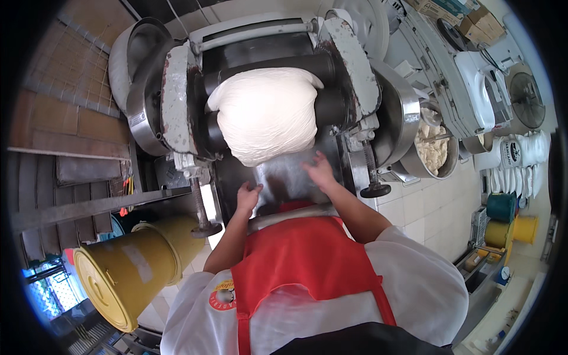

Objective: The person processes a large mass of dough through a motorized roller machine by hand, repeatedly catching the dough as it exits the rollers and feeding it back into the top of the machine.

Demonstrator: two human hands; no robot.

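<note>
A big pale mass of dough point(266, 115) lies over the dark rollers point(325, 112) of a dough sheeter point(179, 100), its lower edge hanging above a shiny metal tray point(278, 183). My left hand point(249, 195) is below the dough at the left, apart from it, fingers spread and holding nothing. To the right, my right hand point(318, 170) reaches up just under the dough's lower right edge. Its fingers are apart too, and nothing is in them. The sheeter's worn grey side frames stand on either side of the dough.
Hand knobs on threaded rods point(375, 190) jut out at both front corners of the machine. A steel mixing bowl point(447, 165) with dough stands to the right. Yellow lidded bins point(127, 266) and a rack of dark pans point(65, 195) are at the left. White sacks point(520, 151) lie far right.
</note>
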